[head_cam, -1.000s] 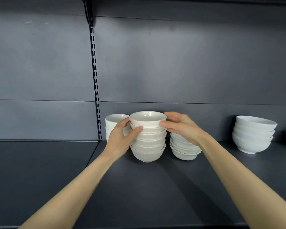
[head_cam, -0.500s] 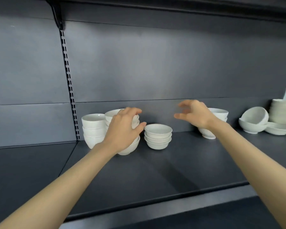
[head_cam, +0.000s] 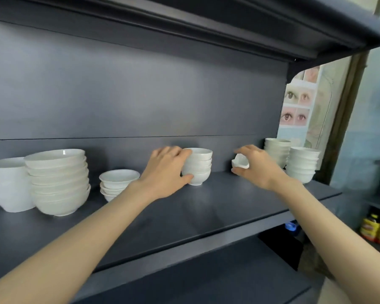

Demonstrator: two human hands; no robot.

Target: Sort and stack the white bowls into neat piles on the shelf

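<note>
Plainly, the left hand has its fingers curled over the rim, thumb low on the side, of the middle stack of small bowls, gripping it where it stands on the dark shelf. The right hand pinches one tiny white bowl, tilted, just right of that stack. Farther left stand a short stack of flared bowls, a tall stack of wide bowls and an edge stack; a rear stack and a front stack stand at the shelf's right end.
</note>
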